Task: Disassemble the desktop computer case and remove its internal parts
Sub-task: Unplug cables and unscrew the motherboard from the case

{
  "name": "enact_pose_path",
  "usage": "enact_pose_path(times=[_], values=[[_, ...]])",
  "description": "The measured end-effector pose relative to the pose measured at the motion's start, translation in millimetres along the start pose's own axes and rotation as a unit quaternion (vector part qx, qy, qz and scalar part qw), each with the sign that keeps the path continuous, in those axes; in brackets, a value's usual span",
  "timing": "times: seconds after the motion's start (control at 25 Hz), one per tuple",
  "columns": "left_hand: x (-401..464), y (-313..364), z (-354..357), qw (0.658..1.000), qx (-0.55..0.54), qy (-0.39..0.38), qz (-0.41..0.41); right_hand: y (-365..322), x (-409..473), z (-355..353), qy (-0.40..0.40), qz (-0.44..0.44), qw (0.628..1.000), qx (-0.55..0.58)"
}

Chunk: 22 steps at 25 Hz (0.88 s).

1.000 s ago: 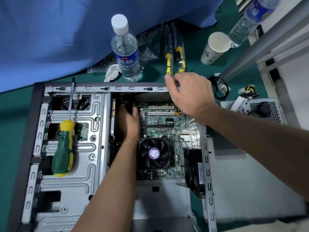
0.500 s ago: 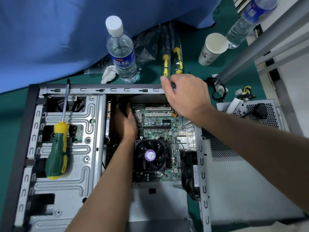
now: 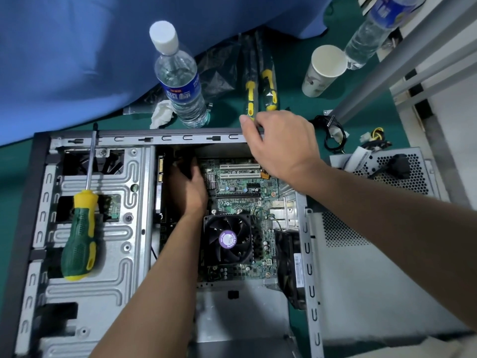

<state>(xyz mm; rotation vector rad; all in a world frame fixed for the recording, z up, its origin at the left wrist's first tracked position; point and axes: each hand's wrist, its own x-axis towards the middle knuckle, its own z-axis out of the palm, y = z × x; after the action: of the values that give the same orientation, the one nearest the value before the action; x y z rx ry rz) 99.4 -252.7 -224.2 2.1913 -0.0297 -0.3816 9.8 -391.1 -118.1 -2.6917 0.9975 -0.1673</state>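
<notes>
Two hands being used: case (image 3: 180, 138) far rim being gripped by right hand (image 3: 281, 143); left hand (image 3: 188, 187) being reached beside motherboard (image 3: 240, 187), grip hidden. Cable best pulled straight.

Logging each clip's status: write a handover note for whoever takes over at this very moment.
Left hand: reaching deep beside the motherboard; its fingers are hidden, grip unclear.
Right hand: resting on the case's top rail, fingers curled over it.
Screwdriver lies idle on the drive cage.
Done: side panel off; power supply sits outside the case.
Left: CPU fan, motherboard and drive cage are still inside.
</notes>
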Motion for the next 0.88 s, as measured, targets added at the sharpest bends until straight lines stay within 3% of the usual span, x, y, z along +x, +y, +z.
enact_pose_path(times=[0.16, 0.28, 0.44, 0.88], values=[[-5.2, 7.9, 2.3, 0.998, 0.011, 0.019, -0.057, 1.3, -0.2, 0.5, -0.001, 0.004, 1.0, 0.003], [-3.7, 3.6, 3.8, 1.0, -0.005, -0.004, -0.01, 1.8, -0.3, 0.9, 0.0, 0.005, 1.0, 0.003], [-5.7, 2.1, 3.3, 0.998, 0.06, 0.015, 0.0, 1.3, 0.2, 0.4, 0.002, 0.004, 1.0, 0.003], [-2.9, 4.4, 3.5, 0.999, 0.001, 0.032, -0.035, 1.6, 0.4, 2.3, 0.01, -0.004, 1.0, -0.009]])
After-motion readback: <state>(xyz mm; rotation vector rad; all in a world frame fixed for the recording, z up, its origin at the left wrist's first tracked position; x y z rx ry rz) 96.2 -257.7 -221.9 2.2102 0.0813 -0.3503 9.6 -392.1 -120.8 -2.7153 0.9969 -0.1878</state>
